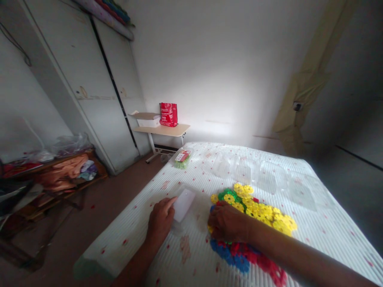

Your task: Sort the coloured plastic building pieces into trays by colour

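My left hand [161, 218] grips the near left edge of a clear plastic container [194, 190] with a white card-like rectangle [184, 204] in it. To the right lies a heap of flower-shaped plastic connecting discs: yellow discs [266, 213] along the far side, green discs [226, 193] at the far left, blue discs [230, 257] and red discs [273, 271] nearer me. My right hand [227, 222] is over the left part of this heap, its fingers curled down among the discs. What its fingertips hold is hidden.
Several clear plastic containers [266, 177] stand in a row behind the heap. A labelled clear box with green contents [182, 158] sits near the far left edge of the striped bed cover [197, 171]. Beyond, a small table [179, 129] bears a red bag [168, 114] and a white box [148, 121].
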Available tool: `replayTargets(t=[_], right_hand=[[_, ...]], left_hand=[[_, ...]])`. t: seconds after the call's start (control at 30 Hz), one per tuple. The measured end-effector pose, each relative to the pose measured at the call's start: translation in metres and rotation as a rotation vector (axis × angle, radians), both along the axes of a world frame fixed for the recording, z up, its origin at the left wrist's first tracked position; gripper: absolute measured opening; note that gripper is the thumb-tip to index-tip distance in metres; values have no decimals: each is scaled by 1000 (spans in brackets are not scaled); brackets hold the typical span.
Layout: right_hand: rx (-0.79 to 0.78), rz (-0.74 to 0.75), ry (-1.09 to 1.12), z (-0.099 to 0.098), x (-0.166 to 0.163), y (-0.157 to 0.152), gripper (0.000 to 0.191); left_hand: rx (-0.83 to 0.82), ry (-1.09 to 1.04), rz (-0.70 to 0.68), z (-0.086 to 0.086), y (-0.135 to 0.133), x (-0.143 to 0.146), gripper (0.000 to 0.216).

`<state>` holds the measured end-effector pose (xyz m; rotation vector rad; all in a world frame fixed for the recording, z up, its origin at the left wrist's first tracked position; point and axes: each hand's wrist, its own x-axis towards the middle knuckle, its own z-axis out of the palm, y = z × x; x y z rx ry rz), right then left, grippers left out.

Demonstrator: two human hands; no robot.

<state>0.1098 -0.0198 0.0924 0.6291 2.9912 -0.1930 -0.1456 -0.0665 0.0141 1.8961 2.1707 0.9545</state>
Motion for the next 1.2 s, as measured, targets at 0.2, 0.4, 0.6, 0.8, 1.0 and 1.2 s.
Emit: replayTargets(t=[0.2, 0.4, 0.6, 0.8, 1.0, 1.2], right_hand=[[-58, -22, 205, 18, 15, -2, 26], [-67, -56, 301, 21, 28, -12, 21], [-83, -116, 388, 34, 45, -31, 22], [-103, -197, 467, 37, 68, -37, 27], [-100, -295, 513, 25, 90, -37, 31], [-199, -397, 672, 19, 103, -40, 32]], left_hand=[[-43, -54, 100, 35, 30, -13, 50], [-50, 56, 226, 71, 122, -22, 76], [-216, 89, 284, 70, 182, -15, 92], [-220, 109, 267, 56, 205, -14, 87], [-145, 118, 186, 54, 200, -9, 66], [-59, 53, 75, 72, 176, -8, 56]])
